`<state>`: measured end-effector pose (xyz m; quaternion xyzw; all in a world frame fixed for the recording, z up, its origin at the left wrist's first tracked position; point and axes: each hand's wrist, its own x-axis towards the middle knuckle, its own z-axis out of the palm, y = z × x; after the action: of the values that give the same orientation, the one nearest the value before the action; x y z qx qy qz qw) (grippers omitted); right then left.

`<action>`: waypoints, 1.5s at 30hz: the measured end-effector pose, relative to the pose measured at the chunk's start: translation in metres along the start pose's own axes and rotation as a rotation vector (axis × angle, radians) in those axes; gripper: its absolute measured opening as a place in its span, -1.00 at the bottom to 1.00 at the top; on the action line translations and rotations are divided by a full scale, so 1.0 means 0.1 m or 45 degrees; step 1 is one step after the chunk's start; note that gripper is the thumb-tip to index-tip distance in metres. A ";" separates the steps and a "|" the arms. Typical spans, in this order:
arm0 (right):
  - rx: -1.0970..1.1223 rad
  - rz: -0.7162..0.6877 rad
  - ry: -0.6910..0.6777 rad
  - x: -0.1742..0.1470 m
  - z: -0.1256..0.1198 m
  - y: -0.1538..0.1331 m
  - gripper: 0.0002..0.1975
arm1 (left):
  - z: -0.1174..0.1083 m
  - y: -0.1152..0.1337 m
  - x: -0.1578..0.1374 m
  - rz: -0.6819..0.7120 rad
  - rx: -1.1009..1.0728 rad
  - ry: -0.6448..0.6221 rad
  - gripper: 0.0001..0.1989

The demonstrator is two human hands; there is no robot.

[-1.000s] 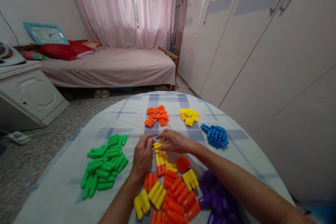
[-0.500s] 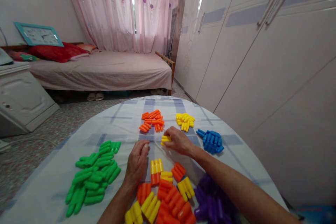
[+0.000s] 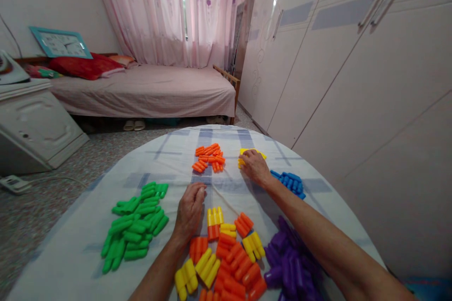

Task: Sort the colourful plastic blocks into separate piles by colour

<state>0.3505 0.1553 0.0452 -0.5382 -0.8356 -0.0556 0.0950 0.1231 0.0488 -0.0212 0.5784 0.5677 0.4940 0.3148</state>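
Over the far-right yellow pile of ribbed plastic blocks [image 3: 262,154] is my right hand [image 3: 254,167], its fingers bent down and closed around a yellow block [image 3: 241,162] at the pile's left edge. The fingers partly cover the pile. My left hand [image 3: 190,208] rests on the tablecloth with its fingers loosely bent, no block visible in it. Close by it, a yellow block [image 3: 215,216] joins onto an orange block [image 3: 213,232]. A mixed heap of orange blocks [image 3: 237,263] and yellow blocks [image 3: 208,267] lies between my forearms.
Green blocks [image 3: 136,228] spread over the left of the round table [image 3: 84,249]. An orange pile [image 3: 211,157] lies at the far middle, a blue pile [image 3: 290,182] at the right, partly behind my right forearm, and purple blocks [image 3: 291,263] near it. A wardrobe [image 3: 339,117] stands at the right.
My right hand has moved forward and to the right with the yellow block, from the table's middle to the yellow pile. My left hand stays on the cloth. The view has shifted slightly.
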 end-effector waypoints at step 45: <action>1.033 0.584 0.343 -0.08 0.03 0.35 -0.82 | 0.00 0.18 -0.03 -0.152 -0.350 -0.254 -0.64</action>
<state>0.3856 0.1635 0.0398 -0.6163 -0.6298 0.2280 0.4142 0.1301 0.0427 -0.0054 0.5413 0.4941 0.4878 0.4743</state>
